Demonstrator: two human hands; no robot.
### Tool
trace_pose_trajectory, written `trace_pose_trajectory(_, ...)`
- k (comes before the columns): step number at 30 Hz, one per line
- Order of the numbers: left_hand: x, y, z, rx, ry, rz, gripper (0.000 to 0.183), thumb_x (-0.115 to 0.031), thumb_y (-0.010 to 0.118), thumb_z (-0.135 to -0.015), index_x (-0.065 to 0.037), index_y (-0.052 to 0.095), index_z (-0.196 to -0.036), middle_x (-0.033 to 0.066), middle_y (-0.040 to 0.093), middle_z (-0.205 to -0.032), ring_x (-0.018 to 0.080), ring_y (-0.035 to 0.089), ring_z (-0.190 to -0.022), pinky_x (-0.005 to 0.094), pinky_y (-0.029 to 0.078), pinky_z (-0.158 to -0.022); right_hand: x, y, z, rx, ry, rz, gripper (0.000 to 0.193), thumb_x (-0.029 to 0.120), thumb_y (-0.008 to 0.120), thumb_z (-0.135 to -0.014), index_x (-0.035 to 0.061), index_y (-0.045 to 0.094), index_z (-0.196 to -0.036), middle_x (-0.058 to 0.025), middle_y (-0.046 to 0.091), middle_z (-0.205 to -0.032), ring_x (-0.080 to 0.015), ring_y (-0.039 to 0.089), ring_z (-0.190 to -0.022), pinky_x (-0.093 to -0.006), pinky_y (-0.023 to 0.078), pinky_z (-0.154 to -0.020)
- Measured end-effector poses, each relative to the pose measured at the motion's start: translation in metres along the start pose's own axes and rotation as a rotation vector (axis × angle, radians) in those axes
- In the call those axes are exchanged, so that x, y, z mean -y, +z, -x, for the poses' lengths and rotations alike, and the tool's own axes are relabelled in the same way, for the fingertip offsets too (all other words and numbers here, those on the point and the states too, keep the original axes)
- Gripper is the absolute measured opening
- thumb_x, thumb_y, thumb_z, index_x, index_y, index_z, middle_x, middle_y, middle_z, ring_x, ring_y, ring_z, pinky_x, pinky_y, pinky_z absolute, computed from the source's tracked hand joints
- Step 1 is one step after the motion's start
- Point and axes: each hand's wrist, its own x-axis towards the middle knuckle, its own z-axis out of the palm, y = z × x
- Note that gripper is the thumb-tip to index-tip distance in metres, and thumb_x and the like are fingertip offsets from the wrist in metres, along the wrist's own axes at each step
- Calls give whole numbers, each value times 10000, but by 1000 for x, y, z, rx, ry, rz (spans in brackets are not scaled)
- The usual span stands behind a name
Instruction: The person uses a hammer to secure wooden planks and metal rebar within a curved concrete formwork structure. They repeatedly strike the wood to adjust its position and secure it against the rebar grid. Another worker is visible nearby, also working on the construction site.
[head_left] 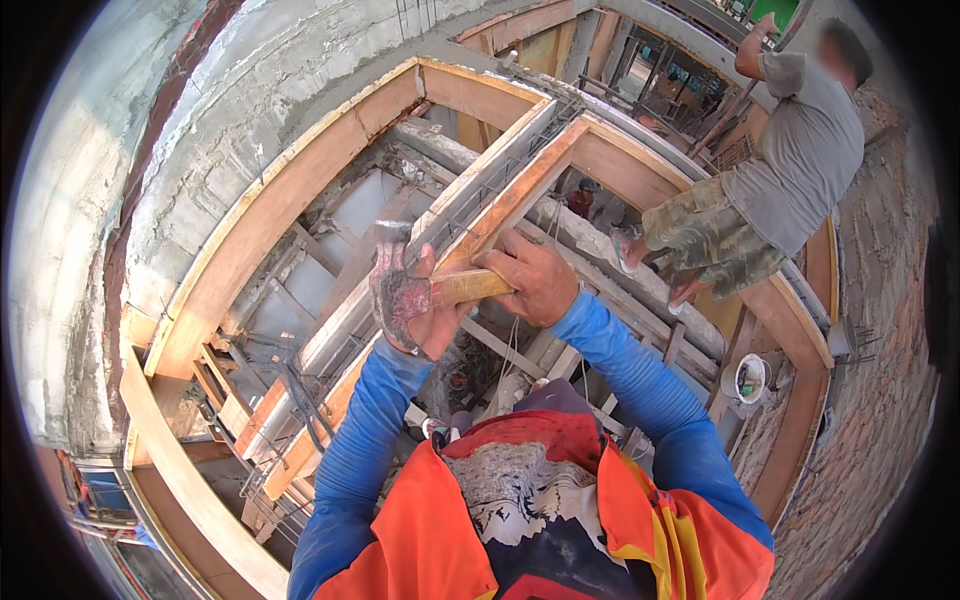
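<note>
A worn hammer point(393, 290) with a wooden handle lies across the space between my hands, its stained head to the left. My right hand point(535, 278) is closed around the end of the handle. Behind the head and the handle is my left hand point(437, 332), palm partly visible and fingers stretched out. None of its fingers wrap over the front of the hammer, which hides part of this hand. Below both hands runs a wooden formwork board point(520, 195) beside a channel with steel rebar point(290, 390).
Deep openings between formwork boards point(270, 215) show planks and concrete beams point(640, 275) below. At right a co-worker point(790, 160) stands on a beam, one arm raised. Someone else point(582, 198) is lower down. A white bucket point(750, 378) sits by the brick wall point(885, 330).
</note>
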Motion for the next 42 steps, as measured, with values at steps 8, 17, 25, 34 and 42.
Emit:
trace_pose_trajectory(8,-11,-22,-43,-370,202,340,289,-321,522,-1054,-47,531,-1147,-27,438,-714,95,450,-596,287,421,-556,18,48,58,64,141,-163,361,110,784,-744,91,652,-1080,-124,588,-961,-325,667,-794,-411,529,-634)
trace_pose_trajectory(17,-27,-71,-104,-896,746,-46,253,-302,488,-1056,-56,544,-1040,-55,388,-658,48,351,-527,242,247,-451,34,76,137,28,490,-441,274,82,720,-828,38,660,-1092,-166,693,-949,-363,699,-841,-390,550,-713)
trace_pose_trajectory(25,14,-6,-96,-570,419,-256,280,-347,508,-1058,-72,549,-1022,-86,316,-627,32,242,-489,224,211,-448,-27,25,169,-201,436,-343,286,61,682,-879,9,657,-1159,-176,683,-1012,-353,679,-914,-415,525,-816)
trace_pose_trajectory(34,93,62,-38,-161,-57,-647,367,-381,467,-1077,-57,606,-978,-79,384,-641,13,324,-534,217,268,-483,-132,-30,62,-345,623,-697,357,176,538,-1036,-15,522,-1337,-138,595,-1303,-216,594,-1180,-369,525,-988)
trace_pose_trajectory(42,102,43,-30,-193,-51,-748,367,-358,445,-1087,-48,608,-974,-37,452,-730,55,415,-657,234,372,-618,-131,-12,79,-227,765,-890,252,177,599,-1002,-27,603,-1150,-101,672,-1028,-181,674,-921,-339,563,-858)
